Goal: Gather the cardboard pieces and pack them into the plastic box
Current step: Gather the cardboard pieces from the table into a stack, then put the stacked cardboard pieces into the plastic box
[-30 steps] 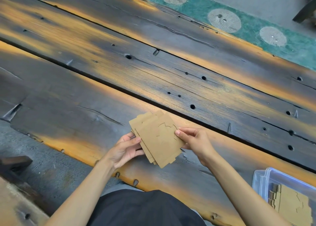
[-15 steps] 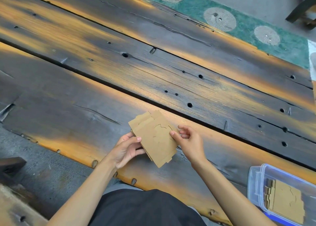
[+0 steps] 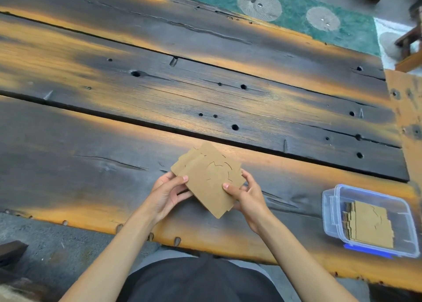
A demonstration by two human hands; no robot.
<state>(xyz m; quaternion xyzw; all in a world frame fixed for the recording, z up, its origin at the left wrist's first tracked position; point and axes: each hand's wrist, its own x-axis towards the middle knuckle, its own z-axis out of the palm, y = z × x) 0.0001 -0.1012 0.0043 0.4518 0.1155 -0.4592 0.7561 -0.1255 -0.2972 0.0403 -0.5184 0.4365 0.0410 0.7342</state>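
A stack of brown cardboard pieces [image 3: 206,179] with cut lines on the top sheet is held just above the near plank of the table. My left hand [image 3: 167,193] grips its left edge, thumb on top. My right hand [image 3: 247,195] grips its right edge, thumb on the top sheet. The clear plastic box [image 3: 331,207] with blue clips sits at the near right of the table. A second pile of cardboard pieces [image 3: 367,224] lies flat inside it.
The dark wooden plank table [image 3: 205,100] has gaps, holes and orange-worn edges. Beyond its far edge lies a green patterned mat [image 3: 294,11]. Wooden furniture legs [image 3: 408,48] stand at the far right. A dark block [image 3: 11,251] rests on the floor at the lower left.
The view has shifted so the box shows more fully at right. My right hand moved from the stack's upper right edge down to its lower right edge.
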